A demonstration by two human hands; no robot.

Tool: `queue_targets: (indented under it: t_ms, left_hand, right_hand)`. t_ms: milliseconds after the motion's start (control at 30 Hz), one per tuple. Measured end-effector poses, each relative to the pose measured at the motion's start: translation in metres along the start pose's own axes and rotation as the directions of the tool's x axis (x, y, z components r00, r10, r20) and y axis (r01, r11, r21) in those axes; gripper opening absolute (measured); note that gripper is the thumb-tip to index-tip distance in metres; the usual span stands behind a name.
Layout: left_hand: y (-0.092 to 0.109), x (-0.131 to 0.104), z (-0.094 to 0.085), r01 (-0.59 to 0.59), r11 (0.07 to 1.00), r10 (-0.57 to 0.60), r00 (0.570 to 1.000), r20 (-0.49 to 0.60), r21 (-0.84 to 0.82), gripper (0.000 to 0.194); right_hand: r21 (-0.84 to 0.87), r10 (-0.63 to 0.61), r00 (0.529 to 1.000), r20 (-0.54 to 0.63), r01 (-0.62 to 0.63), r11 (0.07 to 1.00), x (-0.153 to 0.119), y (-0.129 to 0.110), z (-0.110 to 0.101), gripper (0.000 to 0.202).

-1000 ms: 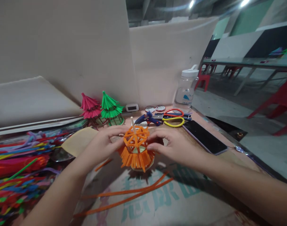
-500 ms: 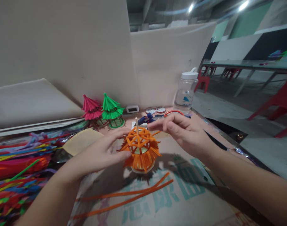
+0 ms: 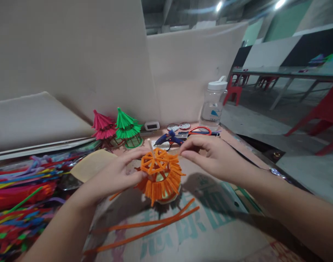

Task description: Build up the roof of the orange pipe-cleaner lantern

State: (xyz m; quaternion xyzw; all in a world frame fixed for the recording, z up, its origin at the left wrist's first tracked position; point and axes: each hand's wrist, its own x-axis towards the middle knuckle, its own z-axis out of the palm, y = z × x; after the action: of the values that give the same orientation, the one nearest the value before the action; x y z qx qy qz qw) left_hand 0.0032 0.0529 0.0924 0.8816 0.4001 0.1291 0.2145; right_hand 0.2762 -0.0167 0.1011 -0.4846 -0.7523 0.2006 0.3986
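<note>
An orange pipe-cleaner pavilion model (image 3: 161,182), with a fringed roof tier, a spoked ring on top and a thin stick rising from its middle, tilts above the cardboard. My left hand (image 3: 122,173) grips its left side between thumb and fingers. At the right of the model, my right hand (image 3: 203,153) is closed in a pinch at the tip of an orange strand, which looks like a pipe cleaner. Two loose orange pipe cleaners (image 3: 155,227) lie on the cardboard (image 3: 210,240) in front.
Pink (image 3: 103,125) and green (image 3: 127,125) pavilion models stand at the back. Behind my right hand lie a blue glue gun (image 3: 166,138), red-handled pliers (image 3: 200,130) and glasses (image 3: 179,126). A water bottle (image 3: 213,105) stands back right; colourful pipe cleaners (image 3: 24,193) fill the left.
The orange model has tilted, its stick now leaning left. My right hand's fingers have come together in a pinch beside it, while my left hand keeps its hold.
</note>
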Motion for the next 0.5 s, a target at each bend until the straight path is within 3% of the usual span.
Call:
queue_targets:
  t_ms: [200, 500]
  left_hand:
    - [-0.004, 0.002, 0.003, -0.025, 0.997, 0.024, 1.0, -0.016, -0.068, 0.052]
    - [0.002, 0.002, 0.001, -0.073, 0.996, 0.072, 0.997, -0.022, -0.045, 0.049]
  right_hand:
    - [-0.057, -0.015, 0.996, 0.09, 0.021, 0.998, -0.002, 0.005, 0.017, 0.022]
    - [0.034, 0.024, 0.995, 0.093, -0.028, 0.999, -0.003, 0.003, 0.035, 0.007]
